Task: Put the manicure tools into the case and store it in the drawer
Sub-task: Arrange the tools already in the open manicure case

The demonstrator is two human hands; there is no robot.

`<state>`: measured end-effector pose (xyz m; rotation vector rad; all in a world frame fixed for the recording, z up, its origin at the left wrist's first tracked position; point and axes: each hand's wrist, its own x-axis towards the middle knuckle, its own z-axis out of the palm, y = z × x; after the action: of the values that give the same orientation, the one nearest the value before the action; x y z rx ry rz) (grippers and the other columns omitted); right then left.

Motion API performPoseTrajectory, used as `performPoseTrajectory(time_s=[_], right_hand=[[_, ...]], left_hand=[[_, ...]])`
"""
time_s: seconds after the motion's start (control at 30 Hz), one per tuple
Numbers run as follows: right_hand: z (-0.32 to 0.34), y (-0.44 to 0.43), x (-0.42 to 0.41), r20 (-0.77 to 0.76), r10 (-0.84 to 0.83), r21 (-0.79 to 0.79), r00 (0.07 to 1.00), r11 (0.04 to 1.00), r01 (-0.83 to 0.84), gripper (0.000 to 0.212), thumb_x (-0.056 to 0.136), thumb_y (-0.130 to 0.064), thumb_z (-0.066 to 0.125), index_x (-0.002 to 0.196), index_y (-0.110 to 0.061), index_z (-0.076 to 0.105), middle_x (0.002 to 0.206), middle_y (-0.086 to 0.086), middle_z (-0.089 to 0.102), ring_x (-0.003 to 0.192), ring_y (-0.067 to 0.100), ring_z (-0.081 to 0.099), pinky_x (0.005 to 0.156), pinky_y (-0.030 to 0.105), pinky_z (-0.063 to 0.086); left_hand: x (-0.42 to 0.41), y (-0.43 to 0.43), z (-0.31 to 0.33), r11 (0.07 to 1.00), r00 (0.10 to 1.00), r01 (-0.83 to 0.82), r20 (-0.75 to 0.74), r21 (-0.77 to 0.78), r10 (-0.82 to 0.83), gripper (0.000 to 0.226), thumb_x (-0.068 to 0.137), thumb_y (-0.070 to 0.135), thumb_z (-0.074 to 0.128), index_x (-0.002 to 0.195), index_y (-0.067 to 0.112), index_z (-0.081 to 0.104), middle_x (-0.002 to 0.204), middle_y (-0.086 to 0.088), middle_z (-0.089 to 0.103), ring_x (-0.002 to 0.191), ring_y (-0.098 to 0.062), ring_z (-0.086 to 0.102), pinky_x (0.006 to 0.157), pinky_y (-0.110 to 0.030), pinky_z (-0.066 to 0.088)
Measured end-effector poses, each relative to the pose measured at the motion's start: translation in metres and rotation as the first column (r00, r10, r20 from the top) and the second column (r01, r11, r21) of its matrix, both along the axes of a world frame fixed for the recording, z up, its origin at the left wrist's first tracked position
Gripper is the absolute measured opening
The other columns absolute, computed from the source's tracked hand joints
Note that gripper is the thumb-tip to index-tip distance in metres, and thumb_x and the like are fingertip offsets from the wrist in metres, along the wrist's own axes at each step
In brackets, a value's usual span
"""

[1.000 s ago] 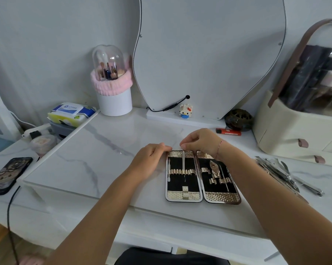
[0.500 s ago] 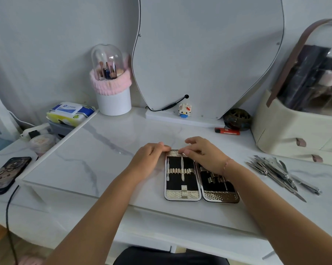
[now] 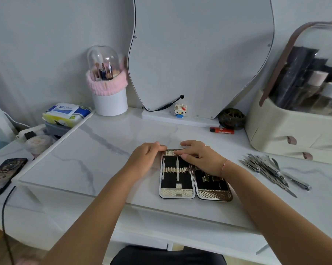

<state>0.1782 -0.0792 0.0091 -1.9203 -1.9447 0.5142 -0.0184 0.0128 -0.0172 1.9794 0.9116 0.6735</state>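
The manicure case [image 3: 177,193] lies open and flat on the marble desktop, with gold textured ends and black lining. Its left half holds two slim metal tools [image 3: 177,169] under a gold strap. My left hand [image 3: 144,159] rests against the case's upper left edge, fingers curled on the rim. My right hand [image 3: 201,157] lies over the top of the case, fingertips pressing near the upper end of the left half and covering most of the right half. A pile of loose steel manicure tools [image 3: 270,169] lies on the desk to the right.
A mirror [image 3: 199,54] stands behind, with a brush holder [image 3: 108,88] to its left and a cream cosmetics organiser [image 3: 295,121] with drawers at the right. A red lighter [image 3: 221,130], a small toy figure [image 3: 180,110], wipes [image 3: 65,113] and a phone [image 3: 2,175] lie around.
My right hand has moved from the case's top edge down and left onto the case, fingertips now on the left half. My left hand has stayed at the upper left edge.
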Motion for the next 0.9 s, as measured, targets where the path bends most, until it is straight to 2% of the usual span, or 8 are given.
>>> performPoseTrajectory(time_s=[0.13,0.23,0.33,0.4,0.43,0.53,0.7,0.9], right_hand=[[0.006,-0.003,-0.003,0.026,-0.006,-0.016,1.0,1.0,0.006,0.033,0.097,-0.037,0.041,0.127,-0.04,0.054,0.146,-0.004,0.036,0.134,0.015,0.031,0.112,0.043,0.027],[0.011,-0.014,-0.003,-0.006,-0.09,0.059,0.996,0.994,0.09,0.038,0.096,-0.036,0.044,0.134,-0.034,0.047,0.145,-0.004,0.037,0.133,0.013,0.034,0.11,0.03,0.027],[0.018,-0.043,0.015,-0.087,-0.267,0.231,0.96,0.932,0.28,0.038,0.089,-0.033,0.057,0.126,-0.025,0.056,0.124,-0.004,0.056,0.111,0.009,0.051,0.096,0.021,0.04],[0.021,-0.066,0.039,-0.111,-0.406,0.305,0.907,0.855,0.419,0.029,0.083,-0.029,0.066,0.109,-0.017,0.066,0.103,-0.002,0.065,0.089,0.009,0.056,0.076,0.015,0.043],[0.021,-0.076,0.052,-0.11,-0.48,0.308,0.87,0.816,0.489,0.025,0.08,-0.027,0.07,0.102,-0.015,0.069,0.094,0.0,0.067,0.082,0.01,0.057,0.071,0.016,0.042],[0.014,-0.098,0.083,-0.029,-0.624,0.214,0.781,0.759,0.615,0.019,0.075,-0.026,0.076,0.089,-0.013,0.073,0.081,0.001,0.064,0.076,0.016,0.057,0.071,0.023,0.039],[0.002,-0.106,0.094,0.119,-0.651,0.192,0.75,0.756,0.626,0.013,0.071,-0.03,0.077,0.079,-0.022,0.072,0.084,0.001,0.06,0.09,0.025,0.056,0.079,0.033,0.042],[0.005,-0.1,0.082,0.213,-0.638,0.191,0.74,0.77,0.608,0.004,0.078,-0.028,0.07,0.079,-0.025,0.068,0.09,-0.001,0.066,0.096,0.023,0.055,0.082,0.033,0.032]], left_hand=[[0.0,0.002,-0.003,1.0,1.0,0.011,0.006,-0.019,-0.011,0.046,0.096,0.04,0.028,0.11,0.025,0.07,0.121,0.01,0.064,0.118,-0.006,0.053,0.107,-0.032,0.035],[0.0,0.004,-0.005,0.999,1.0,0.027,0.016,-0.038,-0.027,0.054,0.087,0.05,0.026,0.11,0.029,0.069,0.122,0.012,0.064,0.119,-0.006,0.052,0.109,-0.036,0.035],[-0.001,0.006,-0.007,0.999,0.999,0.034,0.012,-0.043,-0.033,0.056,0.084,0.055,0.025,0.109,0.032,0.069,0.123,0.013,0.063,0.121,-0.006,0.051,0.11,-0.037,0.034],[-0.002,0.006,-0.007,0.998,0.999,0.04,0.019,-0.055,-0.039,0.057,0.08,0.061,0.026,0.105,0.036,0.069,0.123,0.013,0.063,0.121,-0.006,0.051,0.11,-0.037,0.033],[-0.002,0.007,-0.008,0.997,0.999,0.045,0.025,-0.063,-0.044,0.056,0.078,0.063,0.026,0.103,0.038,0.07,0.123,0.013,0.063,0.121,-0.006,0.051,0.111,-0.038,0.033],[-0.003,0.007,-0.007,0.996,0.998,0.052,0.034,-0.069,-0.05,0.055,0.081,0.062,0.028,0.104,0.035,0.07,0.121,0.014,0.064,0.121,-0.005,0.052,0.111,-0.037,0.032],[-0.002,0.005,-0.005,0.998,0.999,0.034,0.018,-0.053,-0.033,0.053,0.086,0.054,0.028,0.107,0.03,0.07,0.12,0.013,0.065,0.121,-0.005,0.052,0.11,-0.033,0.032],[-0.003,0.003,-0.005,0.998,0.999,0.028,0.023,-0.055,-0.027,0.051,0.082,0.06,0.028,0.101,0.038,0.07,0.121,0.013,0.064,0.121,-0.006,0.052,0.111,-0.038,0.033]])
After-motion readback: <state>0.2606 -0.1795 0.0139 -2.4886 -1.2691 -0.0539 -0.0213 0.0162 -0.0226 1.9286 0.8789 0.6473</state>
